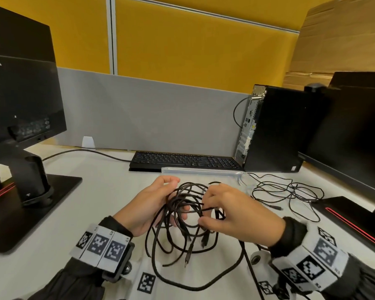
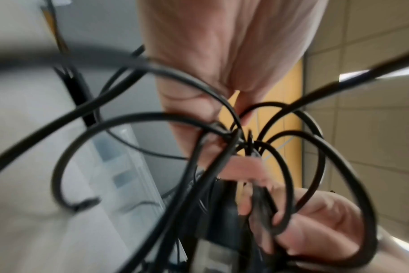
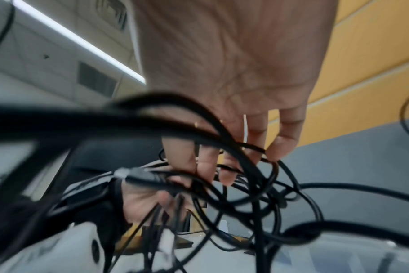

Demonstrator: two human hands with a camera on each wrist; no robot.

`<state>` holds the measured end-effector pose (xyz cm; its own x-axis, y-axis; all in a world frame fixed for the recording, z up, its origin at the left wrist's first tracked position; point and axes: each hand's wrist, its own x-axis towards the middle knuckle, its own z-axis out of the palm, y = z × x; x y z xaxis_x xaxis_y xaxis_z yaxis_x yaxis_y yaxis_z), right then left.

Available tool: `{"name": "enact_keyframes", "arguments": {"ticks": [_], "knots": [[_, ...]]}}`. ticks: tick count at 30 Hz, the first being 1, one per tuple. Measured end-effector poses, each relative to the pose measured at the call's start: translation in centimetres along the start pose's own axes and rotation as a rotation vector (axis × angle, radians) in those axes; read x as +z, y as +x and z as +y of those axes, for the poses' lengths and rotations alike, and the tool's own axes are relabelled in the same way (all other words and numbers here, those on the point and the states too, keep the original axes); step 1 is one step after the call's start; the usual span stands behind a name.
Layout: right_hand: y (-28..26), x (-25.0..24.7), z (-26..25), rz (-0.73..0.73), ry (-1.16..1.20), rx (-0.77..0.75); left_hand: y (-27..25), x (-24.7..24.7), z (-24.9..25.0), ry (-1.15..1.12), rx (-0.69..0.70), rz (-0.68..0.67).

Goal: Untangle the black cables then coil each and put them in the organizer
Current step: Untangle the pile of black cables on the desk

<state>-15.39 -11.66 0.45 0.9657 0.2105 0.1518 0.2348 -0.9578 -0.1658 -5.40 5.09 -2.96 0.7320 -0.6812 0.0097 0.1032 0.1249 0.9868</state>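
Black cable tangle (image 1: 188, 204): your left hand (image 1: 152, 204) cradles it, fingers curled through loops, while right hand (image 1: 234, 215) pinches one strand free.

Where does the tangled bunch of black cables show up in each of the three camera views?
Head: the tangled black cables sit low center, held between the left hand and the right hand above the white desk.
Left wrist: loops fill the center, below the palm.
Right wrist: strands cross the middle, among the fingers.
Shared landmark: the yellow partition, also seen at and.
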Motion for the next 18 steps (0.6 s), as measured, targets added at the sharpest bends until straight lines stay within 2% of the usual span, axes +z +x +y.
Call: {"name": "enact_keyframes", "arguments": {"ticks": [4,7,10,14,18], "knots": [[0.0,-1.1,1.3,0.078,0.305,0.066,0.8,-1.5,-0.2,0.200,0.172,0.125],[0.1,-1.5,2.1,0.016,0.478,0.149,0.5,-1.9,0.0,0.439,0.429,0.227],[0.3,-1.2,2.5,-0.035,0.539,0.208,-0.1,-1.6,0.5,0.539,0.676,0.181],[0.2,-1.2,2.6,-0.133,0.648,0.185,-0.2,-1.1,0.3,0.735,0.735,0.049],[0.3,-1.4,2.5,-0.184,0.843,0.167,-0.2,-0.9,0.3,0.714,0.732,0.004]]}}
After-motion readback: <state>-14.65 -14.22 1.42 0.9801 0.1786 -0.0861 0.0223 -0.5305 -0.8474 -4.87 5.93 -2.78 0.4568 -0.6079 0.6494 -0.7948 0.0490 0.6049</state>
